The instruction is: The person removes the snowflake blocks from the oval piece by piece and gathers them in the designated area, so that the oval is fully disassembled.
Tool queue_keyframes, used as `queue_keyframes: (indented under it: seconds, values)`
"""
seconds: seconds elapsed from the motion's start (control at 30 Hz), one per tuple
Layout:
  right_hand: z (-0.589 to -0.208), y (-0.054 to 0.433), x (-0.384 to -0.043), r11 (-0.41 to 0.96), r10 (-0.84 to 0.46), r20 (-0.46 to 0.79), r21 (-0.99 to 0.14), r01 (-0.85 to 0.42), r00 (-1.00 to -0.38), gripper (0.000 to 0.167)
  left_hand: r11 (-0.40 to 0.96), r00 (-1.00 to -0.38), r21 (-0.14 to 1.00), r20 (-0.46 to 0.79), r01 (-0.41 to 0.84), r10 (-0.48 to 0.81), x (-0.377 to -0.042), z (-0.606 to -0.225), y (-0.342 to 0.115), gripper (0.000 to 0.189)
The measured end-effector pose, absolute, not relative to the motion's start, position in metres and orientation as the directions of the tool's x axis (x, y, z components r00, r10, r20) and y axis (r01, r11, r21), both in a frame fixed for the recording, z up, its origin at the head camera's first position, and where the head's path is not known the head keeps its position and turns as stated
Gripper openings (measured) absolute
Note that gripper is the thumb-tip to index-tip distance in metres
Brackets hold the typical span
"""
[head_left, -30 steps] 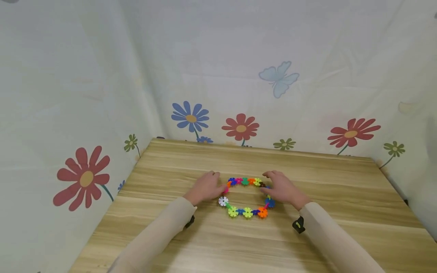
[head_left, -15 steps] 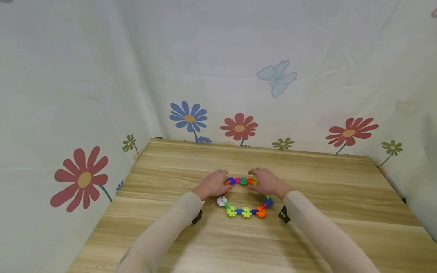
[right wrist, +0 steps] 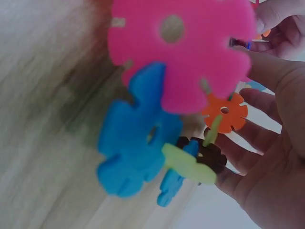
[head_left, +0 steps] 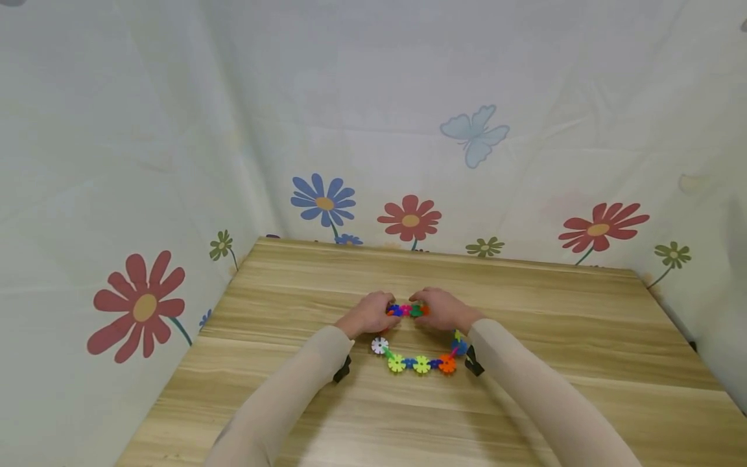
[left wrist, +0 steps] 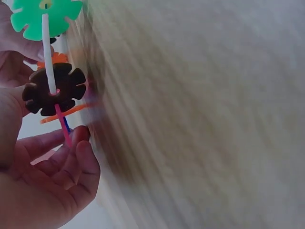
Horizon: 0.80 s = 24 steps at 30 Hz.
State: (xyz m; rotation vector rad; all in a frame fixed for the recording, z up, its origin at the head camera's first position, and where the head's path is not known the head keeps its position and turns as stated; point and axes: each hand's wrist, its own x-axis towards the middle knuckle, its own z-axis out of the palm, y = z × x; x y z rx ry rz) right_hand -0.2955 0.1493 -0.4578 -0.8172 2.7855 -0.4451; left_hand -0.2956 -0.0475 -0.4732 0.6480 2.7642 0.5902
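A closed ring of interlocked plastic snowflake discs (head_left: 422, 364) lies on the table. My left hand (head_left: 370, 314) grips its far left part, by the blue and orange discs. My right hand (head_left: 441, 309) holds the far side, around the green and orange discs, covering its far right corner. In the left wrist view, curled fingers are at a pink disc (left wrist: 63, 125) below a brown disc (left wrist: 40, 98) and a green disc (left wrist: 33, 26). A large pink disc (right wrist: 181, 90) and a blue disc (right wrist: 114, 143) partly hide the right hand's grasp in the right wrist view.
The wood-grain table (head_left: 327, 272) reaches back to a pale cloth backdrop (head_left: 373, 130) printed with flowers and a butterfly. Beige sleeves (head_left: 543, 383) cross the near part of the table, and a dark wrist device (head_left: 475, 361) shows under the right one.
My right hand has slid left along the ring's far side, from the right corner to the green and orange discs. My left hand has shifted slightly right. The near side stays in place.
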Motion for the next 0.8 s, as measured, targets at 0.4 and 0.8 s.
queue_keyframes:
  seconds: [0.4, 0.8]
  values:
    - [-0.4642, 0.1477, -0.3012, 0.767, -0.582, -0.066, -0.375, -0.521, -0.81, 0.029, 0.761, -0.856, 0.507, -0.081, 0.406, 0.511, -0.2953, -0.479, -0.048, 0.032]
    - [-0.4647, 0.1487, -0.2995, 0.722, -0.64, -0.051, -0.38, -0.578, -0.766, 0.023, 0.706, -0.842, 0.569, -0.046, 0.42, 0.538, -0.2908, -0.4799, -0.052, 0.037]
